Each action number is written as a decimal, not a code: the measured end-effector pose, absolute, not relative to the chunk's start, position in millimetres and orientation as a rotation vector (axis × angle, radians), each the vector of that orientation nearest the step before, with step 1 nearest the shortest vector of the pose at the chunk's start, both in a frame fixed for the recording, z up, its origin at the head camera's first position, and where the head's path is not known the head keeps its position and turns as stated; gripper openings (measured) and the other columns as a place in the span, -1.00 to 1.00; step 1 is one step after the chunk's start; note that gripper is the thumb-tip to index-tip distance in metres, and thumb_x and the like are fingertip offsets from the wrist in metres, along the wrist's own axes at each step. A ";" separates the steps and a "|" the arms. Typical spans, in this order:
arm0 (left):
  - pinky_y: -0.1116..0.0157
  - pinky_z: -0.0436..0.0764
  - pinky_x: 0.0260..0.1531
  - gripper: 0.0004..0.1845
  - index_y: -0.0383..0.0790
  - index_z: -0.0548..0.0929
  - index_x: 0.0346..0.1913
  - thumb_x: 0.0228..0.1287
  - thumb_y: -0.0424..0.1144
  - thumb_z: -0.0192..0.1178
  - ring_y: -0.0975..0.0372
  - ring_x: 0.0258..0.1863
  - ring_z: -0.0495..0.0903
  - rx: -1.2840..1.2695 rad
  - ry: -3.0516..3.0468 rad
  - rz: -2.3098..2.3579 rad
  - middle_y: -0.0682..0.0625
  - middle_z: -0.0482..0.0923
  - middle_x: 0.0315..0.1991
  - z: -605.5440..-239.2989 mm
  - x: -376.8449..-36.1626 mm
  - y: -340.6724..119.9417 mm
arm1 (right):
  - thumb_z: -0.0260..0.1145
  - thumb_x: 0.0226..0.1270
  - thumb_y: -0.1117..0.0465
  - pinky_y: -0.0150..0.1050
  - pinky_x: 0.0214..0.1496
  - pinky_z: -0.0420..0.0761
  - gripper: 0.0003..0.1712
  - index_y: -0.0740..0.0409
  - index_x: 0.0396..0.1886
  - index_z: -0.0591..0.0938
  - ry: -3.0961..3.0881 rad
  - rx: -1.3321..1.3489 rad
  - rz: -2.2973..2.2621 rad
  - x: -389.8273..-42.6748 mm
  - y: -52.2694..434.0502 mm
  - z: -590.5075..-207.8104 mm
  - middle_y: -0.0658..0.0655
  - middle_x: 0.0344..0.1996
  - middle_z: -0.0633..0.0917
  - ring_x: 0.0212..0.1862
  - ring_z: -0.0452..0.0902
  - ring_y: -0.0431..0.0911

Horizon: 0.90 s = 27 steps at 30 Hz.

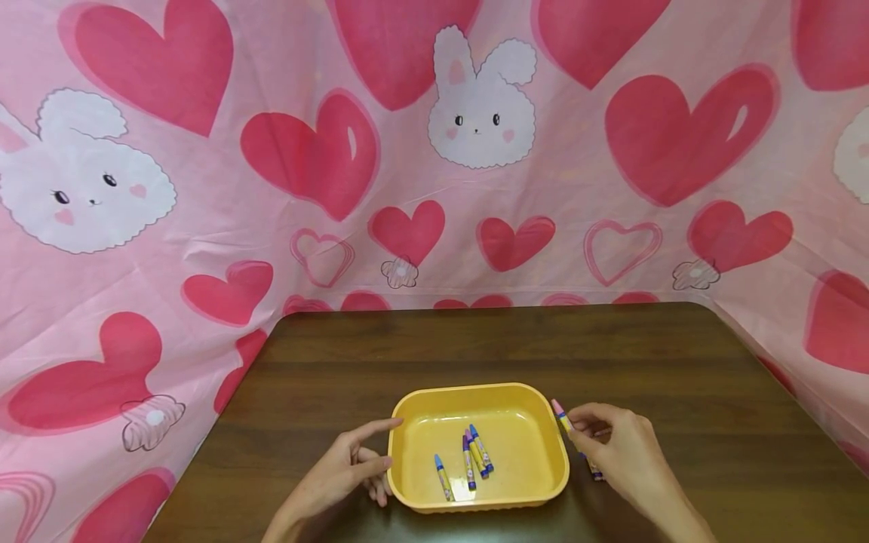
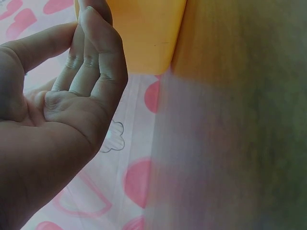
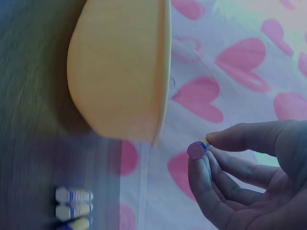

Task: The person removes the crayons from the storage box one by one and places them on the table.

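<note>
Wood worktop (image 1: 611,354); yellow tray (image 1: 543,422) near centre, light rigid plastic, left hand (image 1: 342,471) relaxed, fingers against its left rim. Right hand (image 1: 621,449) pinches pink crayon (image 1: 560,412) mid-shaft, right of tray: light, waxy, snaps easily.

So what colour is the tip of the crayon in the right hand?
Pink, on the crayon that the right hand pinches; the head view shows it best.

Head view looks down from above; both wrist views sit close, sharing the yellow tray (image 1: 414,422).
</note>
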<state>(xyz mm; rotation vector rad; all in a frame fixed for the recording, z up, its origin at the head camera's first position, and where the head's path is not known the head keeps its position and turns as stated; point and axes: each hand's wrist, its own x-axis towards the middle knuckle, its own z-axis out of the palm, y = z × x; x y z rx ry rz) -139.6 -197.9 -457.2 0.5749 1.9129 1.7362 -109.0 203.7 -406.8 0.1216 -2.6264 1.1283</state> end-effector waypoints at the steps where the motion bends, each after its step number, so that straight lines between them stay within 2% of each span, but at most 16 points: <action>1: 0.01 0.74 -0.39 -0.39 -0.40 0.15 0.50 0.50 -0.37 0.08 0.20 -0.52 0.69 0.576 1.913 1.737 -0.55 0.59 -0.40 -457.1 -139.7 -198.0 | 0.50 0.12 0.38 -0.40 -0.34 0.65 -0.84 0.08 -0.33 0.76 -2.630 0.108 1.124 -108.8 207.1 -406.8 -0.12 -0.48 0.69 -0.42 0.54 -0.34; 9: 0.03 0.74 -0.40 -0.39 -0.41 0.16 0.50 0.49 -0.37 0.08 0.20 -0.54 0.69 0.569 1.932 1.727 -0.50 0.62 -0.42 -456.4 -140.2 -197.4 | 0.52 0.11 0.29 -0.40 -0.35 0.63 -0.85 0.05 -0.29 0.77 -2.630 0.054 1.038 -111.4 234.4 -409.6 -0.11 -0.45 0.73 -0.43 0.58 -0.36; 15: 0.05 0.75 -0.40 -0.39 -0.40 0.17 0.49 0.49 -0.37 0.09 0.19 -0.54 0.69 0.555 1.929 1.729 -0.49 0.63 -0.42 -456.0 -139.4 -197.7 | 0.50 0.17 0.20 -0.36 -0.30 0.61 -0.86 0.03 -0.26 0.77 -2.716 0.006 1.012 -112.6 249.5 -415.2 -0.09 -0.41 0.74 -0.37 0.65 -0.28; 20: 0.05 0.75 -0.40 -0.39 -0.38 0.18 0.50 0.49 -0.35 0.10 0.18 -0.53 0.69 0.538 1.925 1.729 -0.46 0.64 -0.41 -455.1 -138.7 -197.4 | 0.49 0.18 0.20 -0.34 -0.32 0.56 -0.88 0.03 -0.27 0.77 -2.747 -0.014 0.986 -115.2 258.9 -423.0 -0.09 -0.41 0.75 -0.36 0.63 -0.26; 27: 0.15 0.75 -0.41 -0.39 -0.38 0.20 0.49 0.47 -0.34 0.12 0.18 -0.54 0.68 0.508 1.946 1.719 -0.41 0.66 -0.42 -453.6 -138.7 -196.4 | 0.44 0.22 0.21 -0.27 -0.32 0.55 -0.86 0.11 -0.24 0.76 -2.846 -0.045 1.014 -120.5 272.2 -432.5 -0.02 -0.38 0.75 -0.30 0.60 -0.17</action>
